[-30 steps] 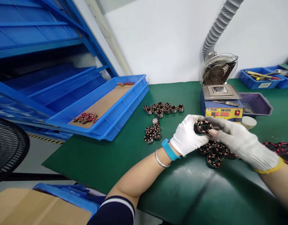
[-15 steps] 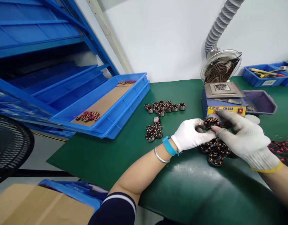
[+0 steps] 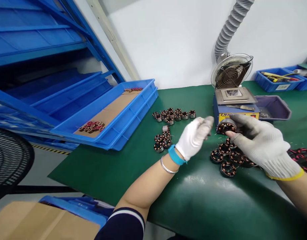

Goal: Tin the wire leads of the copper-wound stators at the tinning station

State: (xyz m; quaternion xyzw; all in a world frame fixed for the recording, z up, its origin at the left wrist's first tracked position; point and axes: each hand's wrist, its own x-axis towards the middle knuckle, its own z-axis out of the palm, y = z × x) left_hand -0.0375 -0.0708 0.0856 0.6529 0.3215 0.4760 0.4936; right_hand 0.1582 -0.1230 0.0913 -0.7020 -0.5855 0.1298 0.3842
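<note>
My right hand (image 3: 260, 141), in a soiled white glove, grips a motor stator (image 3: 226, 127) with dark laminations and copper windings, held above the table in front of the solder pot. To its left, apart from the stator, is my left hand (image 3: 195, 137), also gloved, with its blackened fingers drawn together; whether anything is between them is hidden. Below my right hand lies a cluster of stators (image 3: 228, 169). Further left sit a smaller stator group (image 3: 158, 147) and a larger stator group (image 3: 170, 116).
The solder pot (image 3: 237, 100) has a guarded fan and grey duct (image 3: 231, 30) behind it. A purple bin (image 3: 281, 108) stands at its right. Red-wired parts (image 3: 303, 156) lie at the right edge. A blue tray (image 3: 128, 128) holds more parts at left, near a black fan (image 3: 10, 160).
My left hand has let go of the stator and moved left, away from it. My right hand still holds the stator at about the same place.
</note>
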